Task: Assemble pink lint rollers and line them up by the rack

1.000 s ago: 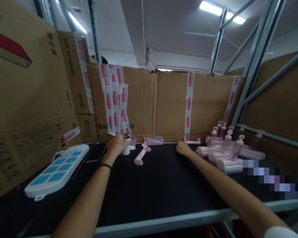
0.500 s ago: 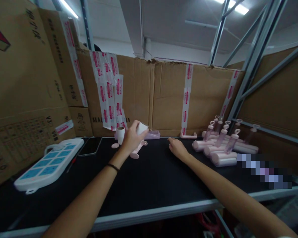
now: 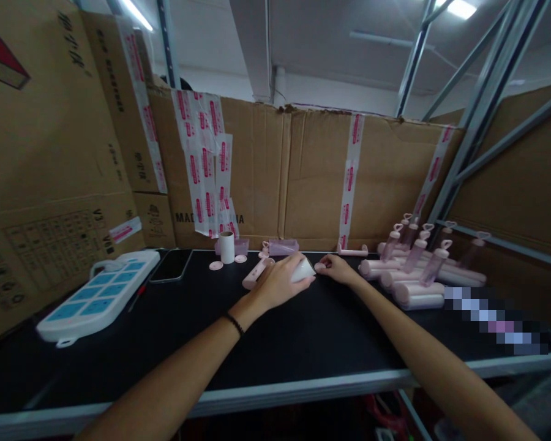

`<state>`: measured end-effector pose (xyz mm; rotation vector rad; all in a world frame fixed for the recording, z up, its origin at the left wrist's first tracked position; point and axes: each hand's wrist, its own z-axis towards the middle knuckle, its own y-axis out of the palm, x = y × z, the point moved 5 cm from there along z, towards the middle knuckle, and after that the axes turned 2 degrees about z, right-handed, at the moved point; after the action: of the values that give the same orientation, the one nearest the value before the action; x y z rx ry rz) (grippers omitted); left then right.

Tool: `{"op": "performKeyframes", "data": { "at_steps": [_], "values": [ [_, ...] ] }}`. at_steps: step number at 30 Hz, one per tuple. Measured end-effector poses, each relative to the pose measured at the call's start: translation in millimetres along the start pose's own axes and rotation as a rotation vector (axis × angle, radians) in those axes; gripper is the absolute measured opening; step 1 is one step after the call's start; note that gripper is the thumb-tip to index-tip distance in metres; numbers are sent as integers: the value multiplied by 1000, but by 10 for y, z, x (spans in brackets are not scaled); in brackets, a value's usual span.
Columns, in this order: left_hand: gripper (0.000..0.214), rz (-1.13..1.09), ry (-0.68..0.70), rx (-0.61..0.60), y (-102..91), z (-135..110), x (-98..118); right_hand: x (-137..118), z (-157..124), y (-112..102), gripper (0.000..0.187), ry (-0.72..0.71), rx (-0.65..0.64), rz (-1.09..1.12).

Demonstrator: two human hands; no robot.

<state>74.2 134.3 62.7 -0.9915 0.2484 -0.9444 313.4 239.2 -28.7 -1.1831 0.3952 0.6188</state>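
Note:
My left hand (image 3: 278,282) is wrapped round a white paper roll (image 3: 303,270), tilted with one end toward my right hand. Between the fingertips of my right hand (image 3: 342,269) is a small round pink cap (image 3: 320,267), close to the roll's end. A pink curved holder (image 3: 256,274) lies partly hidden behind my left hand. Another white roll with a cardboard core (image 3: 227,248) stands upright at the back. Beside it lie a pink disc (image 3: 216,266) and a second pink disc (image 3: 241,259).
Several pink lint rollers (image 3: 411,278) with ring-topped handles lie at the right. A pink bracket (image 3: 352,250) and a translucent pink case (image 3: 283,247) are at the back. Left are a white power strip (image 3: 96,300), a phone (image 3: 171,266) and a red screwdriver (image 3: 138,295). Cardboard walls (image 3: 257,171) enclose the table.
My left hand has moved right and closer with the white roll, leaving the pink holder on the table. My right hand now pinches the pink cap.

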Motion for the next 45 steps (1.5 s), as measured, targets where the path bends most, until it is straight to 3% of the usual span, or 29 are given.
{"op": "performKeyframes", "data": {
  "at_steps": [4, 9, 16, 23, 27, 34, 39, 45],
  "values": [
    [29, 11, -6, -16, 99, -30, 5, 9, -33, -24, 32, -27, -48, 106],
    [26, 33, -93, 9, 132, -28, -90, -173, -112, -82, 28, -68, -35, 186],
    [35, 49, -243, 25, 193, -27, -237, -791, -263, -220, 38, -172, 152, 626],
    [42, 7, -292, 92, 181, -20, -312, -1276, -531, -187, 29, -361, 169, 509],
    [42, -7, -279, 122, 141, -18, -330, -1346, -586, -178, 30, -388, 155, 529],
    [30, 32, -296, 131, 145, -39, -275, -1327, -583, -97, 31, -315, 215, 600],
    [27, 105, -354, 160, 113, -56, -201, -1369, -601, -15, 29, -250, 299, 756],
    [25, 147, -318, 165, 67, -37, -110, -1463, -677, 6, 32, -234, 391, 809]
  ]
}}
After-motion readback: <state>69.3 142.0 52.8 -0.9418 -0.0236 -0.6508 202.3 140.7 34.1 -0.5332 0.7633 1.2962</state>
